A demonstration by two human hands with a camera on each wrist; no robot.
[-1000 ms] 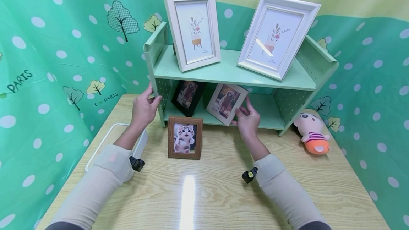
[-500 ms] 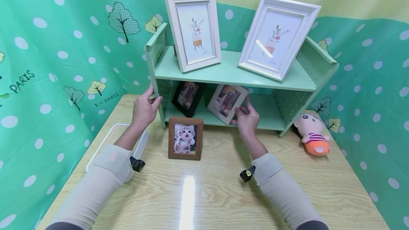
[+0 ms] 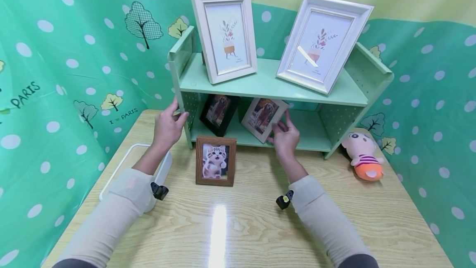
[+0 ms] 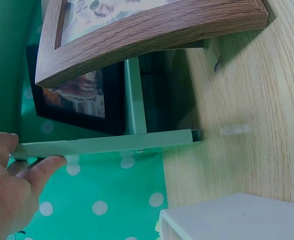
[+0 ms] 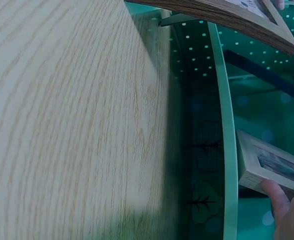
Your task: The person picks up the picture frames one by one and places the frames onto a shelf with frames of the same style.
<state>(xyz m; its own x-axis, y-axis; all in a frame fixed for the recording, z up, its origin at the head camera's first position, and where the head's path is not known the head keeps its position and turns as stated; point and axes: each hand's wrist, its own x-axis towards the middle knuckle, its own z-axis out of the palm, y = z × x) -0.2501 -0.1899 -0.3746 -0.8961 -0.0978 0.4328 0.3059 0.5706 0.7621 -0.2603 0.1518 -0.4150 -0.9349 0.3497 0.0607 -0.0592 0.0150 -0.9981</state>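
My left hand (image 3: 167,125) grips the front edge of the left side panel of a green two-tier shelf (image 3: 267,90); the left wrist view shows thumb and fingers on either side of the panel (image 4: 102,143). On the lower tier, my right hand (image 3: 286,137) holds the right edge of a pale picture frame (image 3: 263,116) with a dog photo. In the right wrist view, a fingertip lies against this frame's side (image 5: 259,177). Left of it stands a black picture frame (image 3: 218,113). A brown wooden picture frame (image 3: 215,160) with a kitten picture stands on the table before the shelf.
Two larger white picture frames (image 3: 227,36) lean on the upper tier, one left and one right. A white-rimmed bin (image 3: 163,173) stands beside my left forearm. Right of the shelf sits a plush doll (image 3: 364,156) on the wooden table (image 3: 260,226).
My right hand has shifted slightly left and inward, and the pale frame's right side has turned a little further back. My left hand stays on the shelf panel.
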